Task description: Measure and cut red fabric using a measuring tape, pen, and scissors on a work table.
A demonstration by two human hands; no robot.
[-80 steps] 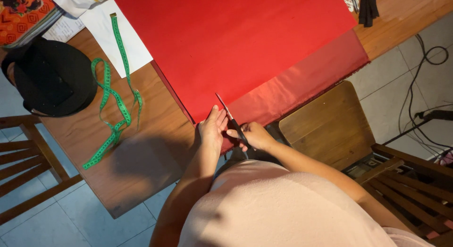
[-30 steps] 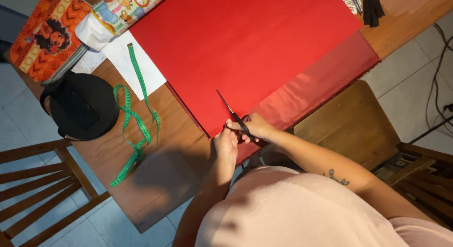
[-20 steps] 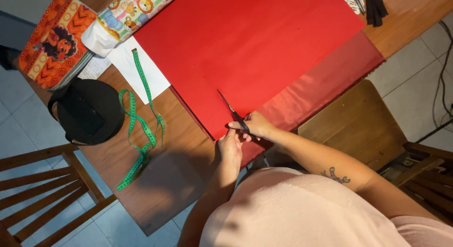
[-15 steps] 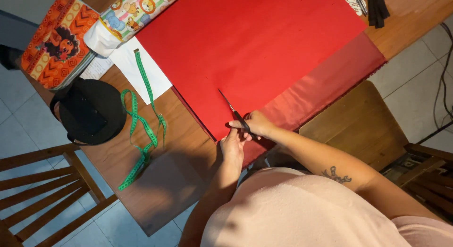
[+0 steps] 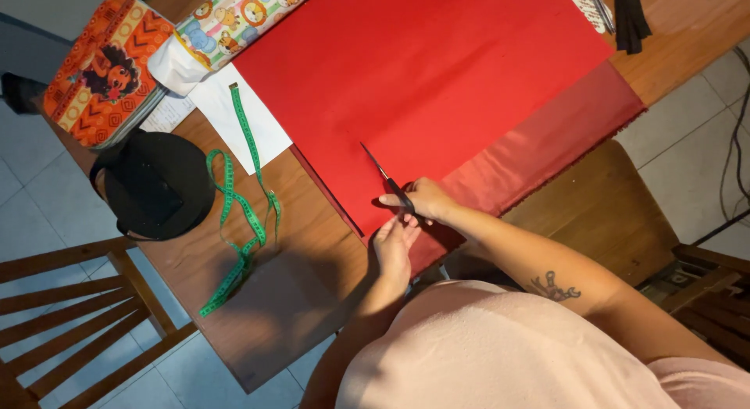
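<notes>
My right hand [image 5: 426, 200] grips the scissors [image 5: 388, 180] at the near edge of the table, blades pointing away from me across the red cloth [image 5: 437, 81], while my left hand [image 5: 393, 245] lies flat, pressing the cloth just beside them.

From my remote seat I see no labels, signs or screens, only an orange patterned pouch [image 5: 105, 69] with a cartoon figure at the table's [image 5: 312, 253] far left corner.
</notes>
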